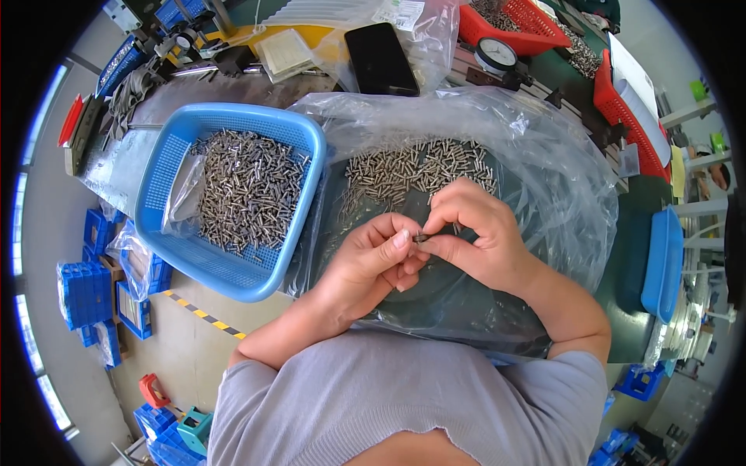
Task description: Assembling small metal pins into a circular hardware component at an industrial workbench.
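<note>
Both hands meet over a clear plastic sheet (536, 147) spread on the dark green bench. Between thumb and fingertips, my left hand (377, 256) pinches one end of a small metal pin (420, 238). From the other side, my right hand (474, 233) pinches the same pin, hiding much of it. Just beyond the hands lies a loose spread of small metal pins (388, 167) on the sheet. To the left, a blue plastic basket (233, 111) holds a heap of similar pins (252, 190) and a crumpled clear bag (185, 194).
A black phone (381, 58) and a paper pad (286, 54) lie at the back. Behind on the right are a dial gauge (496, 54) and red baskets (522, 35) with metal parts. A blue tray (663, 264) sits at the bench's right edge; blue crates (87, 293) stand on the floor left.
</note>
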